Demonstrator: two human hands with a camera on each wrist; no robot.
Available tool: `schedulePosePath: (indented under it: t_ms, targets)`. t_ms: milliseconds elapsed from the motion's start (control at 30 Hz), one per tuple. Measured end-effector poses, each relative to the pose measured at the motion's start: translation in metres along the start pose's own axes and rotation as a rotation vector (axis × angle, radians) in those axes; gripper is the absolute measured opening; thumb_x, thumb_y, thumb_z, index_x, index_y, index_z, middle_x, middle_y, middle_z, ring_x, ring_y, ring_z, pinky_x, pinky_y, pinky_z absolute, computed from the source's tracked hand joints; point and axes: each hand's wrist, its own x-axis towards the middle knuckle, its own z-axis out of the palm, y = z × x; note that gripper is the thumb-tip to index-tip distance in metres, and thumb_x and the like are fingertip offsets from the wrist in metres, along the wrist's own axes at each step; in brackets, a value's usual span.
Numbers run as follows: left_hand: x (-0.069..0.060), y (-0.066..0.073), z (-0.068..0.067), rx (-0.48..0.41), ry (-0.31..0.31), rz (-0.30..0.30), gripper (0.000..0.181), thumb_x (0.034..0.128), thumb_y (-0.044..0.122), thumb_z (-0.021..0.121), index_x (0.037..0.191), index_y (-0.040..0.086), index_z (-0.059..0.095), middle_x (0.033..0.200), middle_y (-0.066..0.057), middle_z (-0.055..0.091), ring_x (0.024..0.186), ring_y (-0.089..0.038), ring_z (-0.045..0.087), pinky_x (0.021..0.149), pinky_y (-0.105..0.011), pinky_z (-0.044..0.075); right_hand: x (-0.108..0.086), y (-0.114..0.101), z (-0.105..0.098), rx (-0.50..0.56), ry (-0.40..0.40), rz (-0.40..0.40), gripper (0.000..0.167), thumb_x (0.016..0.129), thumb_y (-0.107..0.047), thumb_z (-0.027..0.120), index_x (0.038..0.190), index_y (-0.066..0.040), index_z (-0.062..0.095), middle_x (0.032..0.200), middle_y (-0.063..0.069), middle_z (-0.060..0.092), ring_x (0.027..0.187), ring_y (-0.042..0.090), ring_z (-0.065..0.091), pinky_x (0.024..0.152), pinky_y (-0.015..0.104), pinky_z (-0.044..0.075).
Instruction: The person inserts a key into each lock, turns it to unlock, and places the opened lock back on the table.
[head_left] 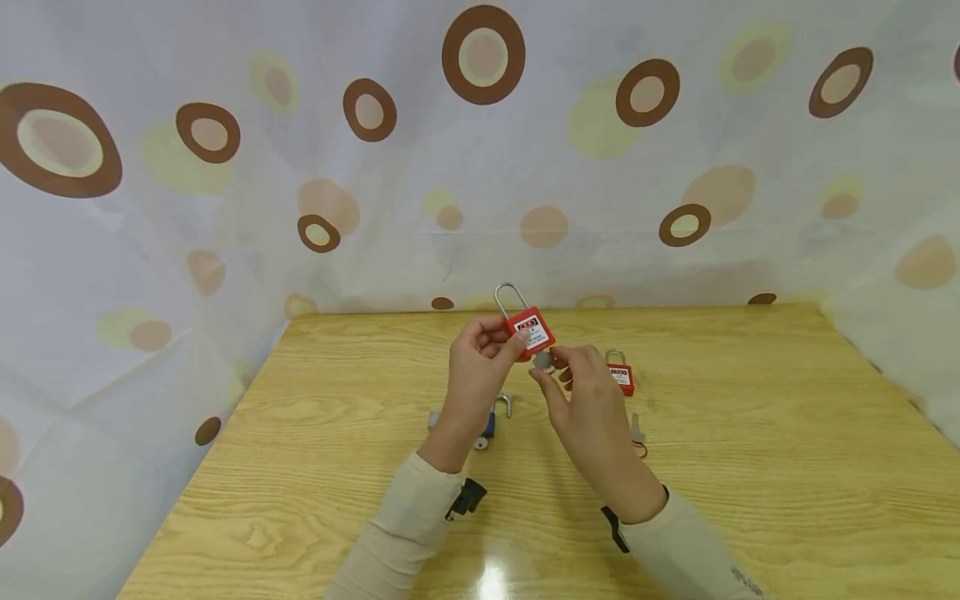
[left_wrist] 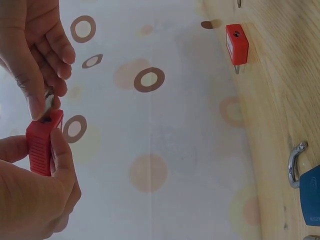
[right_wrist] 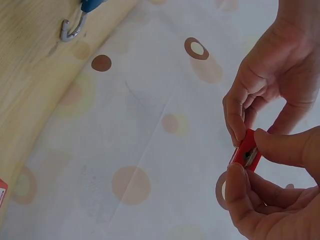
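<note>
A red padlock (head_left: 534,327) with a white label is raised above the table, tilted, its tall silver shackle pointing up. My left hand (head_left: 474,360) grips its body, thumb across the label. At the padlock's lower end, my right hand (head_left: 592,408) pinches a grey key (head_left: 543,360) between thumb and fingers. From the left wrist view, the key (left_wrist: 49,102) meets the keyhole end of the red body (left_wrist: 39,145); how deep it sits is hidden. In the right wrist view, fingers of both hands surround the padlock (right_wrist: 241,152).
Right of my right hand lies another red padlock (head_left: 620,379), with a key (head_left: 637,429) on a red ring nearer me. A blue padlock (head_left: 491,427) with its shackle swung open lies by my left wrist, beside a round-headed key (head_left: 481,443). Behind the wooden table (head_left: 337,400) hangs a patterned cloth (head_left: 420,183).
</note>
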Motion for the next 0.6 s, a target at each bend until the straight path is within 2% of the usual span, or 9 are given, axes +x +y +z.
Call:
schedulePosePath:
  t_ms: [100,333,500,600]
  targets:
    - [-0.0004,-0.0008,0.0008,-0.001,-0.002,-0.002,0.029,0.0887,0.000,0.066,0.115,-0.008,0.054,0.097,-0.011,0.060,0.080,-0.012,0.062,0.075,-0.025,0.054,-0.0010,0.0005,0.0012,0.002,0.006,-0.010,0.023,0.085,-0.004,0.072,0.102,0.009,0.062,0.091,0.015,0.058,0.075,0.024,0.056,0.062,0.035,0.050]
    - [-0.0014,-0.0007,0.0018,-0.009,-0.018,0.000,0.029,0.0889,-0.002,0.065,0.115,-0.008,0.054,0.097,-0.012,0.060,0.078,-0.012,0.062,0.073,-0.025,0.055,-0.0001,0.0027,0.0011,0.068,-0.040,0.003,0.011,0.093,0.002,0.060,0.096,0.011,0.065,0.082,0.014,0.060,0.066,0.018,0.053,0.055,0.029,0.045]
    - [-0.0013,0.0006,0.0013,0.015,-0.022,-0.001,0.030,0.0891,0.000,0.065,0.116,-0.008,0.054,0.099,-0.014,0.060,0.080,-0.012,0.062,0.074,-0.025,0.055,0.0031,0.0063,-0.0007,0.156,-0.088,0.055,0.010,0.093,0.003,0.058,0.094,0.010,0.065,0.079,0.014,0.062,0.067,0.019,0.058,0.059,0.028,0.050]
    - [-0.0006,0.0022,-0.0007,0.025,-0.026,0.003,0.031,0.0896,0.001,0.065,0.118,-0.008,0.055,0.102,-0.016,0.061,0.082,-0.013,0.062,0.075,-0.025,0.055,0.0075,0.0085,-0.0056,0.228,-0.161,0.133,0.017,0.096,-0.005,0.058,0.101,0.009,0.066,0.084,0.013,0.064,0.073,0.023,0.063,0.064,0.031,0.053]
